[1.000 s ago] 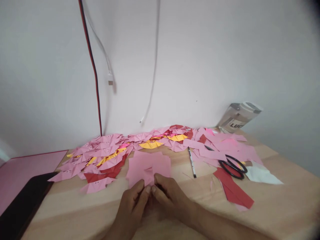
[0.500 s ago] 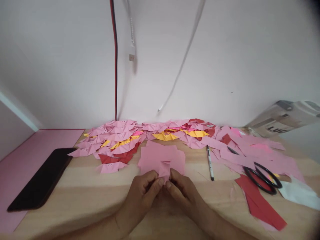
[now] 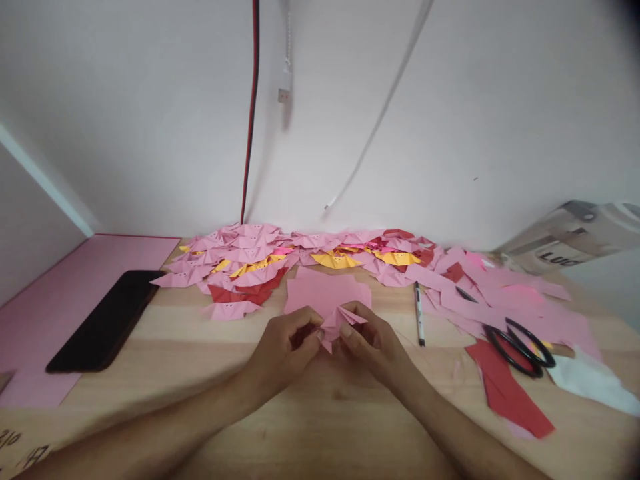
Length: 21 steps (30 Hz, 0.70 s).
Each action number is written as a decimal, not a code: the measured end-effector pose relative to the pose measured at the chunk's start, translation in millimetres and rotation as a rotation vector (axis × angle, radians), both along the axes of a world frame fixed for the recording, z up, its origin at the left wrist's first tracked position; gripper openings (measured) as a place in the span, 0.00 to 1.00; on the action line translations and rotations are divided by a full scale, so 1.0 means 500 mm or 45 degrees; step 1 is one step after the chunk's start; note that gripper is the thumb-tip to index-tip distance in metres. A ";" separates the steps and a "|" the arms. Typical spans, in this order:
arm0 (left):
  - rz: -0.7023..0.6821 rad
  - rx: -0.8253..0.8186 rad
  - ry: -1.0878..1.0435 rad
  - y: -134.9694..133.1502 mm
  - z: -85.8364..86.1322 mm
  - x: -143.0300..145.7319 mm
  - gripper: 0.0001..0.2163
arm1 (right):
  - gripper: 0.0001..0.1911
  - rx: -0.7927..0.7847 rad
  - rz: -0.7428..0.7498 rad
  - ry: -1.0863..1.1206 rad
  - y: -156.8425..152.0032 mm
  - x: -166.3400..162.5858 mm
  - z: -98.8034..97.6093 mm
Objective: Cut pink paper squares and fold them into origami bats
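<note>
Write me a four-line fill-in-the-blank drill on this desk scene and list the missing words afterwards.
1. The left hand and right hand hold a folded piece of ____ paper.
2. The handles of the scissors are ____ in colour.
3. As seen here, the pen lies to the ____ of the stack of pink sheets.
4. Besides pink and red, the pile of folded paper has pieces in ____.

Missing words: pink; black; right; yellow.

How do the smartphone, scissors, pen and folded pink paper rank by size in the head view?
Largest to smallest:
1. Smartphone
2. Black-handled scissors, partly covered
3. Unsure between black-tipped pen and folded pink paper: similar span, and the paper is partly hidden.
</note>
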<state>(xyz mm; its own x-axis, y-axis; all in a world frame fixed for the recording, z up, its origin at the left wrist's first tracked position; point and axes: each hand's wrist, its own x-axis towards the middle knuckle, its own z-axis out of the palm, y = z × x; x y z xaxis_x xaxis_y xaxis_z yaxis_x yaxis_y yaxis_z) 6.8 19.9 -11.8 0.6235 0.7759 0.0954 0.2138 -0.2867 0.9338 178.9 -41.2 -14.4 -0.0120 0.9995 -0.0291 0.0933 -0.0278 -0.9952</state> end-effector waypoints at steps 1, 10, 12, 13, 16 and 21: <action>-0.018 -0.019 -0.007 0.001 -0.003 0.001 0.05 | 0.14 -0.043 -0.017 -0.008 0.000 -0.001 0.001; -0.034 -0.582 -0.344 -0.006 -0.031 0.015 0.08 | 0.12 -0.028 -0.341 0.001 -0.002 0.001 -0.019; -0.047 -0.584 -0.306 -0.009 -0.035 0.015 0.09 | 0.12 -0.007 -0.354 -0.067 -0.003 0.000 -0.018; -0.047 -0.580 -0.286 -0.009 -0.036 0.015 0.10 | 0.12 0.002 -0.348 -0.094 -0.004 -0.001 -0.017; -0.037 -0.569 -0.239 -0.011 -0.036 0.014 0.11 | 0.11 0.023 -0.326 -0.147 -0.006 -0.007 -0.015; -0.004 -0.607 -0.257 -0.010 -0.025 0.014 0.12 | 0.11 0.051 -0.304 -0.191 -0.006 -0.013 -0.010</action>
